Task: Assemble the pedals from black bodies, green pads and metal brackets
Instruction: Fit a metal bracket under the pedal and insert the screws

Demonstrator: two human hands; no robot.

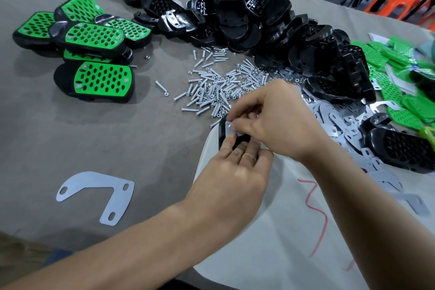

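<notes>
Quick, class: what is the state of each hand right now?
Left hand: fingers curled round the black body.
Right hand: pinching a small silver part against it, too small to identify.

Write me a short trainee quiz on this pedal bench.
1. What are the left hand and right hand working on together?
2. True or false: the lone metal bracket lies flat, touching neither hand.
3. Which group lies farthest to the person's left? A finished pedals; B loose green pads; C bare black bodies.
Key: 1 a black body, gripped by the left hand while the right pinches a small metal part at its edge; 2 true; 3 A.
</notes>
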